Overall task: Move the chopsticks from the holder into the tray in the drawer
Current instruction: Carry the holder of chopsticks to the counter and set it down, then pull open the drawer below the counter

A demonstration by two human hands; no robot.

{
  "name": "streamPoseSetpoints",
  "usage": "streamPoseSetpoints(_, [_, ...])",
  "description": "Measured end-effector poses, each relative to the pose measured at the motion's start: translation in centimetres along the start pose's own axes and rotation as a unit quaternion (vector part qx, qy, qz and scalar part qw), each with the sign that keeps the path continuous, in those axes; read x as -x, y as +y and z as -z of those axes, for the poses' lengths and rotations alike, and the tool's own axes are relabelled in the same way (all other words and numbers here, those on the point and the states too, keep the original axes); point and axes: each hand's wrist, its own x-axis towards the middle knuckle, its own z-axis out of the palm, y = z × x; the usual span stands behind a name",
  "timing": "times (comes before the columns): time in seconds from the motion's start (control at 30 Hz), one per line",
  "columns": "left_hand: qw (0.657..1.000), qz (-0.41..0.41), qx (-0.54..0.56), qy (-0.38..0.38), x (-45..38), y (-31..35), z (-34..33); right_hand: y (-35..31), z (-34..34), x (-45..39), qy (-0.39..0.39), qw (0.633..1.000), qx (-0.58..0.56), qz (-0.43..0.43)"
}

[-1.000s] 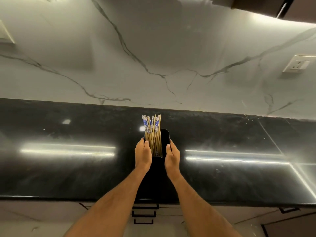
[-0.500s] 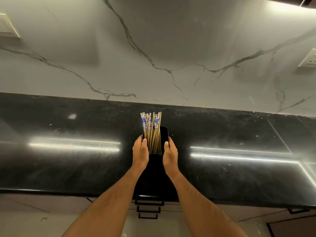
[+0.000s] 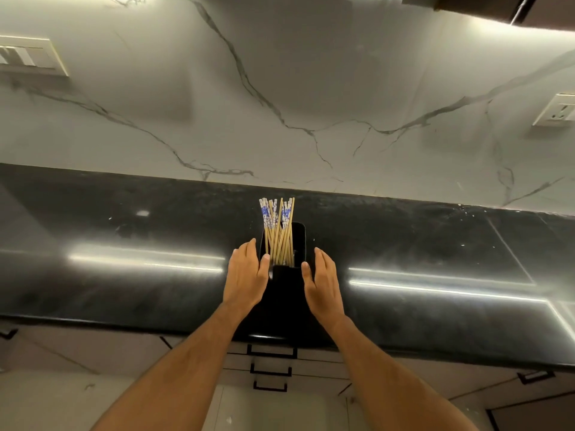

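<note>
Your fingers are loosely extended on both sides: left hand and right hand flank the black holder, palms inward, gripping nothing. Left thumb sits at the rim; right hand is just beside it. Chopsticks stand upright in the holder on the dark table.

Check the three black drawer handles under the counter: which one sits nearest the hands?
The top drawer handle, just below the counter edge and between the forearms. The other two handles are stacked lower down the cabinet front, farther from both hands.
</note>
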Motion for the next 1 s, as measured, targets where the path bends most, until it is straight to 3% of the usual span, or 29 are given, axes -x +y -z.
streamPoseSetpoints(0.2, [0.972,-0.166,-0.163,0.029,5.7,-1.7,1.1,0.3,0.5,5.7,-0.007,0.984,0.139,0.113])
streamPoseSetpoints(0.47, [0.954,-0.203,-0.219,-0.015,14.2,-5.6,0.6,0.9,-1.8,14.4,0.001,0.962,0.223,0.158])
streamPoseSetpoints(0.7, [0.945,-0.162,-0.245,-0.146,20.2,-11.1,-1.6,3.9,-5.9,20.1,-0.131,0.942,0.286,0.117])
streamPoseSetpoints(0.9, [0.926,-0.126,-0.263,-0.240,17.2,-12.5,-6.5,6.6,-9.3,16.8,-0.217,0.922,0.313,0.074])
streamPoseSetpoints(1.0, [0.921,-0.045,-0.223,-0.318,15.0,-13.1,-9.6,8.1,-10.7,14.5,-0.276,0.909,0.310,0.027])
